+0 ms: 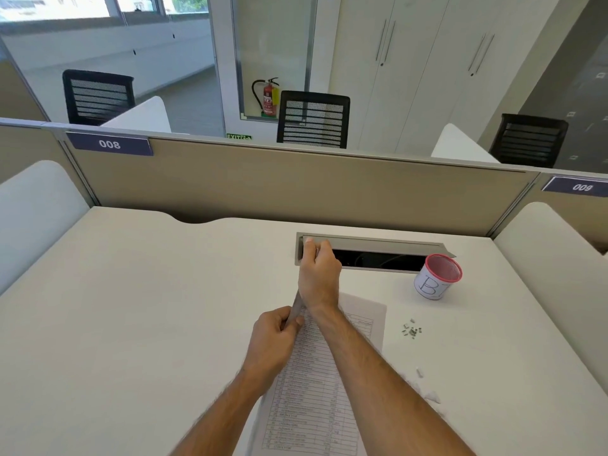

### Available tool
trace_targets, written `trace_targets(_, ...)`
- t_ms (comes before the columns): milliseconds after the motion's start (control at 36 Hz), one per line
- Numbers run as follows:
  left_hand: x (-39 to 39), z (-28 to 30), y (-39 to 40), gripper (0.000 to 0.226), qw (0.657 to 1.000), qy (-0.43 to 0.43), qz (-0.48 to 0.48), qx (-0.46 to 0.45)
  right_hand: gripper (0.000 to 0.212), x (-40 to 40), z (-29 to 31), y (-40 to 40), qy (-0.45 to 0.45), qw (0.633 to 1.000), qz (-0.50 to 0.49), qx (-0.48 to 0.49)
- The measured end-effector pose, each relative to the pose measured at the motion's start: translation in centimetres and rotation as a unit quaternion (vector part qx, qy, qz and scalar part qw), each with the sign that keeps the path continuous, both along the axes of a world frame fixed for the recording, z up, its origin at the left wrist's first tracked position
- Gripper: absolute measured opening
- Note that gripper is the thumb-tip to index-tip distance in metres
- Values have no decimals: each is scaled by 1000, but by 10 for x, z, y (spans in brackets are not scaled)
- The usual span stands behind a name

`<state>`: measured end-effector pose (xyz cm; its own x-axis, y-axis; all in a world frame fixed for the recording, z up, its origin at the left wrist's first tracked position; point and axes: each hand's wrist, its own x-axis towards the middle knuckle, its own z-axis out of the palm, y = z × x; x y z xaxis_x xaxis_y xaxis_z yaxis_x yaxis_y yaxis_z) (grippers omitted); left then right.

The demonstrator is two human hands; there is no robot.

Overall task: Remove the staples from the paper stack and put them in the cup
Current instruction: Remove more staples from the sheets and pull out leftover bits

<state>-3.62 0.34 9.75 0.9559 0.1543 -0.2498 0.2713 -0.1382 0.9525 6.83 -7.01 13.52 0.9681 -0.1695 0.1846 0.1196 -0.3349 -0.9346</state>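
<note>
Both hands are up over the white worktop [148, 291], holding the paper stack [316, 383] on edge between them. The left hand [271, 337] has its grip closed round the near part of the stack's left edge, fingers curled tight over the thin grey side of the sheets. The right hand [319, 274] is farther out and higher, its grip pinched narrow on the top corner of that same edge, thumb and fingertips pressed together right in front of the cable hatch [371, 250]. What exactly sits between those fingertips is too small to make out. The stack runs from the right grip down through the left one and fans out below the forearms, printed table rows facing up.

To the right of the paper, well clear of both hands, lies a small heap of loose staples [411, 330] on the bare worktop. Beyond them, by the hatch's right end, stands the cup [436, 277], red-rimmed, with a white paper label.
</note>
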Motion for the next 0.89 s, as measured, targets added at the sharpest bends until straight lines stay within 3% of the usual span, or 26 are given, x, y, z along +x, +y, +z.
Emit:
trace_targets(194,-1,5,6,22,999,31,14,-35,39,18,7,-16,129,983,-15,127)
trace_targets(333,4,3,12,21,998,40,32,-28,48,35,-1,-33,156,981,-53,104)
trace_targets(444,13,1,23,21,997,47,49,-20,42,42,-13,-50,152,984,-61,74)
trace_targets(667,26,-4,35,19,996,52,72,-29,48,68,-59,-107,156,981,-64,-95)
trace_targets(778,32,-8,37,19,995,61,80,-26,45,84,-81,-138,202,932,-22,-299)
trace_targets(889,37,-10,37,19,995,62,80,-13,27,98,-100,-166,145,902,7,-406)
